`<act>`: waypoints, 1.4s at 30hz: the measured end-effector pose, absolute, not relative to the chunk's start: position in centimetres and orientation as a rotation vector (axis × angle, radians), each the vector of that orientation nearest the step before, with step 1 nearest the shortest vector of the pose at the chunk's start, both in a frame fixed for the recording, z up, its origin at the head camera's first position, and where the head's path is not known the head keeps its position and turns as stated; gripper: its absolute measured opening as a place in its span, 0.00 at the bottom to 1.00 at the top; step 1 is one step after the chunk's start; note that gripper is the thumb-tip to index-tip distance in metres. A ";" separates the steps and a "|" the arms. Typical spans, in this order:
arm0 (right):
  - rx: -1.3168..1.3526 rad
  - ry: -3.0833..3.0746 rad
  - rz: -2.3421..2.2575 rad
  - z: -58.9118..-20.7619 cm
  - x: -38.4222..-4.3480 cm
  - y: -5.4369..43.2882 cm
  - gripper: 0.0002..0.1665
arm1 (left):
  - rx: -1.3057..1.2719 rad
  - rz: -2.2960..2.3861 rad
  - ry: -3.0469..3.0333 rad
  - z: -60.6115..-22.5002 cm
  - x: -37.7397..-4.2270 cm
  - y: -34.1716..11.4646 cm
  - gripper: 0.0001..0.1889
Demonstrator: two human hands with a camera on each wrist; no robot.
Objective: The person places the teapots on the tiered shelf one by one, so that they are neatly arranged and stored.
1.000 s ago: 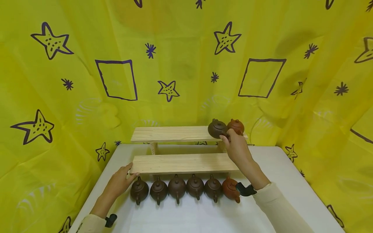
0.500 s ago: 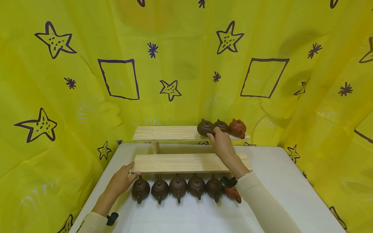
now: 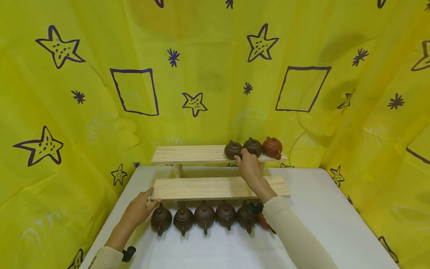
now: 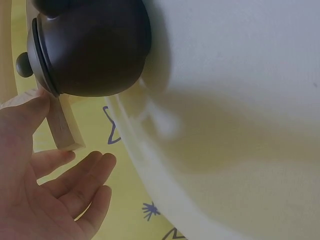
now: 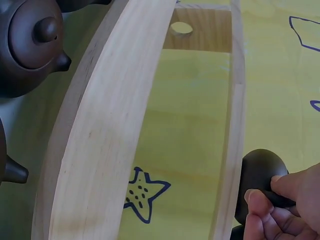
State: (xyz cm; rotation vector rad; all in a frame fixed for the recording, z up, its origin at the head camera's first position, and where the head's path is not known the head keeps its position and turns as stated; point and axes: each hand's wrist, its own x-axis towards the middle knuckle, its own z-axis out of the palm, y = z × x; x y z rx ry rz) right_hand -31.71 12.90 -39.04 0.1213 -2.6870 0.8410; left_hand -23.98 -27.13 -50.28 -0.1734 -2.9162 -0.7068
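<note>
My right hand (image 3: 249, 164) pinches the handle of a dark brown teapot (image 3: 233, 148) at the upper wooden shelf (image 3: 188, 154). In the right wrist view, thumb and forefinger meet at this teapot (image 5: 261, 172). Right of it on the same shelf sit another dark teapot (image 3: 252, 145) and a reddish-brown teapot (image 3: 273, 146). My left hand (image 3: 136, 211) rests at the left end of the lower shelf (image 3: 198, 188). Its thumb touches the board while the other fingers stay loosely spread, as the left wrist view shows. Close by that thumb stands a dark teapot (image 4: 95, 47).
Along the lower shelf's front, a row of several dark teapots (image 3: 204, 216) stands on the white table (image 3: 336, 224). At the row's right end, a reddish teapot (image 3: 266, 223) is partly hidden by my right sleeve. A yellow patterned curtain (image 3: 215, 74) surrounds the table.
My right hand has moved left along the upper shelf with the dark teapot, uncovering the second dark teapot behind it. It has then lowered slightly. The left hand stays at the lower shelf's end.
</note>
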 end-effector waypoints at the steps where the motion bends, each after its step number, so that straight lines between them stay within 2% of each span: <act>1: 0.130 -2.683 0.845 -39.1 -31.8 12.9 0.17 | -0.175 -0.702 -2.914 -50.3 -24.0 -27.1 0.39; 10: 0.142 -2.661 0.853 -39.0 -32.5 12.4 0.15 | -0.179 -0.710 -2.914 -50.2 -24.0 -27.1 0.39; 29: 0.101 -2.693 0.927 -38.8 -32.8 12.3 0.19 | -0.177 -0.729 -2.916 -50.3 -24.2 -27.2 0.39; 34: 0.153 -2.704 0.924 -39.1 -31.6 13.4 0.20 | -0.171 -0.726 -2.923 -50.3 -24.1 -27.1 0.39; 42: 0.243 -2.735 0.902 -39.0 -28.2 16.5 0.17 | -0.182 -0.726 -2.931 -50.1 -23.9 -27.2 0.39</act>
